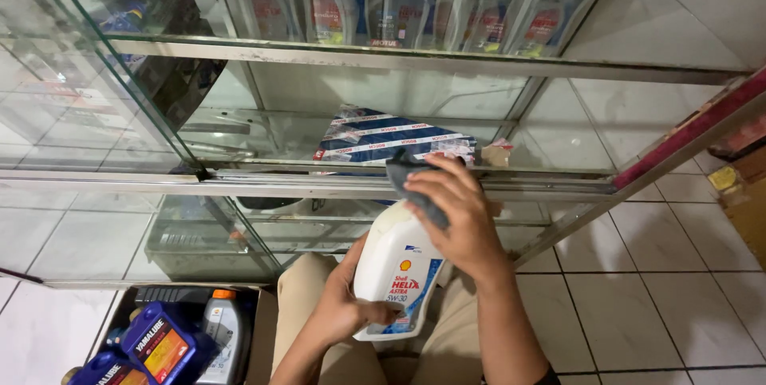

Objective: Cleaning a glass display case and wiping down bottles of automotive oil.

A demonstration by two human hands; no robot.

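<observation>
A white plastic oil bottle (395,261) with a blue and red label is held upright over my lap. My left hand (345,305) grips its lower left side. Over the bottle's top and neck, my right hand (455,213) presses a grey cloth (415,185). The bottle's cap is hidden under the cloth and hand. Both hands are in front of a glass display cabinet (239,185) with metal-framed shelves.
A cardboard box (263,313) at lower left holds blue oil bottles (163,345) and a grey one (223,329). Blue and white packets (383,139) lie on the middle glass shelf. Several bottles (415,2) line the top shelf. White tiled floor (654,281) extends to the right.
</observation>
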